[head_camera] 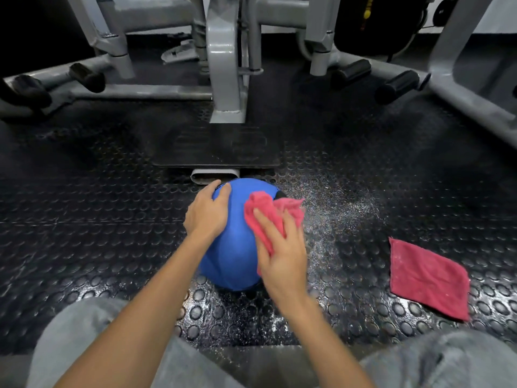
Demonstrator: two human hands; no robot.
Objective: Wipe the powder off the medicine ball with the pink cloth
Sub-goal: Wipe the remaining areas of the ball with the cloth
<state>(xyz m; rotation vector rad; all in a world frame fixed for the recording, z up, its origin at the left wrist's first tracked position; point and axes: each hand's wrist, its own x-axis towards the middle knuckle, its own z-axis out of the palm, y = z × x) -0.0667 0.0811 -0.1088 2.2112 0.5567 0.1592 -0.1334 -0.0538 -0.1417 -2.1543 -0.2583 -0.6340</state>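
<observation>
A blue medicine ball [233,247] sits on the studded black rubber floor in front of my knees. My left hand [207,214] rests flat on the ball's upper left side, fingers spread over the top. A crumpled pink cloth [268,214] lies on the ball's right side, and my right hand [282,256] presses it against the ball with straight fingers. The ball's visible blue surface looks free of powder. White powder [335,208] speckles the floor to the right of the ball.
A second pink cloth [428,278] lies flat on the floor to the right. A grey gym machine frame [226,79] with a black footplate [218,147] stands just behind the ball. Black roller pads [397,85] flank it. My grey-trousered knees fill the bottom edge.
</observation>
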